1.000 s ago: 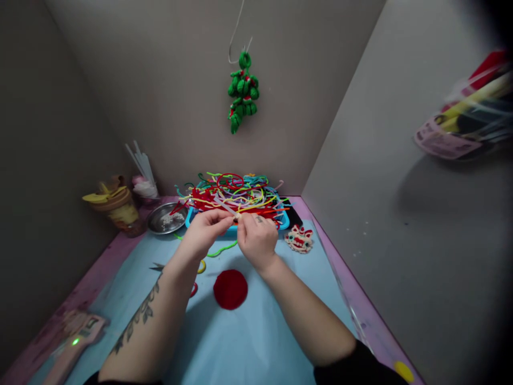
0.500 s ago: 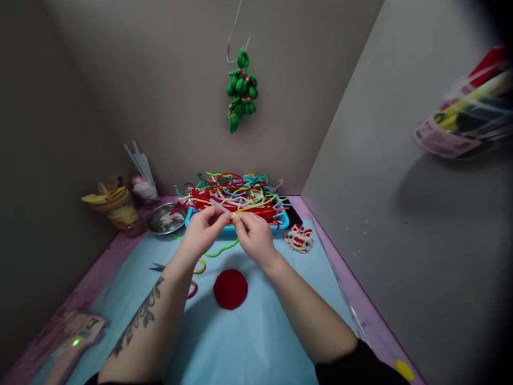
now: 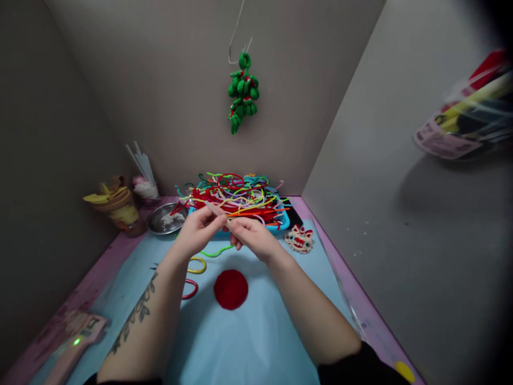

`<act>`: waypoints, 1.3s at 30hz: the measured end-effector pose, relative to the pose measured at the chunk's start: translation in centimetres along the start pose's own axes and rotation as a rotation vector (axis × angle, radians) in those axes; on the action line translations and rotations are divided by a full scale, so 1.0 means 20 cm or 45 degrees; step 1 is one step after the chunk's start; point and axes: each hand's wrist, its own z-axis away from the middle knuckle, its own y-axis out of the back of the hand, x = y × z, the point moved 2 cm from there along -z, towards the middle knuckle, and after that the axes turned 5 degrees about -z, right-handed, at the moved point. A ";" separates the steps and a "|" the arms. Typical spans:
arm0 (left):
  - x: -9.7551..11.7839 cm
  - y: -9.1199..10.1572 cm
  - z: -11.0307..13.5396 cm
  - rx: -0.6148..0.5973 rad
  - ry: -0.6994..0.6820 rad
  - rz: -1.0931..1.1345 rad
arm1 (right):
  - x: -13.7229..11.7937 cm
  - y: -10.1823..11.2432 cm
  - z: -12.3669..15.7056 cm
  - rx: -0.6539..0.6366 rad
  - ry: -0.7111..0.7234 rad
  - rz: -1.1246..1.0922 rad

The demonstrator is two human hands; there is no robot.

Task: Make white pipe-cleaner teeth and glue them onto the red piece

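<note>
Thumb and fingertips of my left hand (image 3: 200,227) are pinched on a thin pale strip (image 3: 216,208), its upper end pointing up and left. Right beside it, my right hand (image 3: 253,235) pinches the strip's lower part; the fingers hide that end. Both hands are held in front of a blue tray (image 3: 285,222) heaped with colourful pipe cleaners (image 3: 240,187). Below them a red round disc (image 3: 231,289) lies flat on the light blue sheet (image 3: 248,342). Scissors with a yellow loop (image 3: 198,266) and a red loop lie partly under my left forearm.
A metal bowl (image 3: 164,222) with small white bits stands left of the tray. Farther left are a yellow-brown cup (image 3: 120,208) and white sticks (image 3: 142,166). A pink tool with a green light (image 3: 78,342) lies front left. A lion-face piece (image 3: 299,239) lies right.
My hands have shifted slightly down and turned, with the right fingers now curled underneath. The strip has tilted with them. More of the scissors' loops shows beside my left forearm.
</note>
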 end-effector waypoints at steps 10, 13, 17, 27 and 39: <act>0.03 0.02 0.02 -0.241 -0.252 0.026 | 0.00 -0.05 0.06 -0.501 -0.367 -0.842; 0.02 0.03 0.01 -0.232 -0.228 -0.062 | -0.03 -0.04 0.06 -0.588 -0.361 -0.903; 0.02 0.03 0.00 -0.181 -0.203 -0.233 | -0.05 -0.02 0.06 -0.502 -0.307 -0.884; 0.03 0.00 0.00 -0.083 0.077 -0.216 | -0.02 0.02 0.02 0.167 0.005 -0.171; 0.00 -0.13 0.01 0.043 0.256 0.063 | 0.00 0.03 0.08 0.794 0.614 1.629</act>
